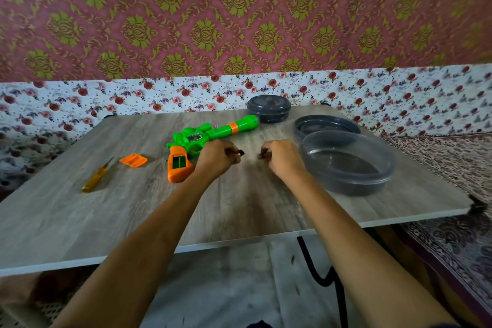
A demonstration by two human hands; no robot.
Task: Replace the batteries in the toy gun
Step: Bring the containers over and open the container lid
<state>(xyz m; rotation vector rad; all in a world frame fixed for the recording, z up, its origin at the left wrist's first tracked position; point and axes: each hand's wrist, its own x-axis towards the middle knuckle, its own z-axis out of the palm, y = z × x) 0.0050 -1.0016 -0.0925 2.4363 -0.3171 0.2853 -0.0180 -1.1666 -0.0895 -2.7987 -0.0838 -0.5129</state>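
Both forearms reach forward over the bench point(80, 221), knuckles up and wrists nearly level, with the fists close together but apart. The left hand point(217, 154) has its fingers curled under, and its grip pinches a dark bit point(241, 152) at the fingertips. The right hand point(283, 156) mirrors it, its grip clenched on a second dark bit point(262, 153). Both bits are too blurred to name.

One toy gun point(213, 133) lies on its side on the bench just beside the left hand, its green barrel pointing away to the right. Its orange handle faces the near edge, and the battery bay point(179, 162) in it is uncovered. One orange cover point(133, 160) lies to the left of the handle. One yellow screwdriver point(97, 177) lies further left.

There are two grey tubs. A lidded tub point(269, 108) sits at the far edge, and an open tub point(346, 162) sits beside the right hand. One loose lid point(327, 125) lies between them.
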